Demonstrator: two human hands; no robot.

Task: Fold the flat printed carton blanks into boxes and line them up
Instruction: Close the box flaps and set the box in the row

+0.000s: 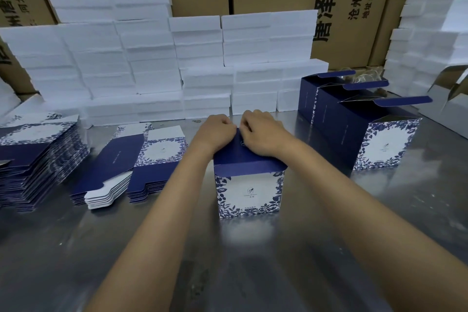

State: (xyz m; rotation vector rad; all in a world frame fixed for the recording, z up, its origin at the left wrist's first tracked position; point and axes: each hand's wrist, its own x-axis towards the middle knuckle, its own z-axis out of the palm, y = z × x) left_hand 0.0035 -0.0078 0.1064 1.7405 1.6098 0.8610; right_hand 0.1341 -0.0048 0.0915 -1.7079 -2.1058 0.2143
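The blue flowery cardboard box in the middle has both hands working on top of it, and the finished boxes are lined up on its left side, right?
Not quite. In the head view, both hands, left hand and right hand, do work on top of the blue flowery cardboard box, but the finished open-topped boxes are lined up on its right. Stacks of flat printed carton blanks lie on its left.

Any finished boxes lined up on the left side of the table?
No, the folded boxes stand at right; only flat blanks lie at left.

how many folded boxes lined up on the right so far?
3, in a diagonal row right of the hands: nearest box, middle box, far box. Their top flaps stand open. More may be hidden behind.
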